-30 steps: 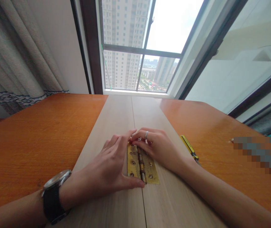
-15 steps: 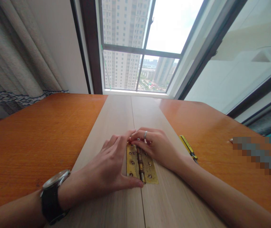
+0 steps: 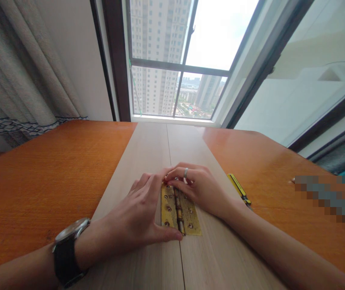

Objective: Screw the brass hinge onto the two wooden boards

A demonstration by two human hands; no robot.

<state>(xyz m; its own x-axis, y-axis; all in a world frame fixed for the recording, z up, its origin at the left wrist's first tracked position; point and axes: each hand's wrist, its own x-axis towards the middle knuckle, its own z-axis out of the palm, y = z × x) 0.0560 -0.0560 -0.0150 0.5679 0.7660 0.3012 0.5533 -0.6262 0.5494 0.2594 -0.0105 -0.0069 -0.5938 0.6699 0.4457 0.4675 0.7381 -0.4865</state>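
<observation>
A brass-coloured hinge [image 3: 191, 215] lies opened flat over the seam between two pale boards [image 3: 152, 141], its knuckle along the seam and its screw holes showing. My left hand [image 3: 136, 209] grips it lengthwise, with the thumb at the near end of the knuckle and the forefinger at the far end. Bent over the hinge's far end is my right hand [image 3: 205, 189], a ring on one finger. Its fingertips are pinched together beside my left forefinger; what they hold, if anything, is hidden.
On the orange wooden table [image 3: 54, 173], a yellow-and-black screwdriver [image 3: 239, 188] lies right of the boards. A blurred-out object [image 3: 332, 201] is at the far right. Beyond the table stands a window [image 3: 178, 64], with a curtain [image 3: 24, 60] to the left.
Both hands and the hinge keep nearly the same position. The whole view has shifted very slightly.
</observation>
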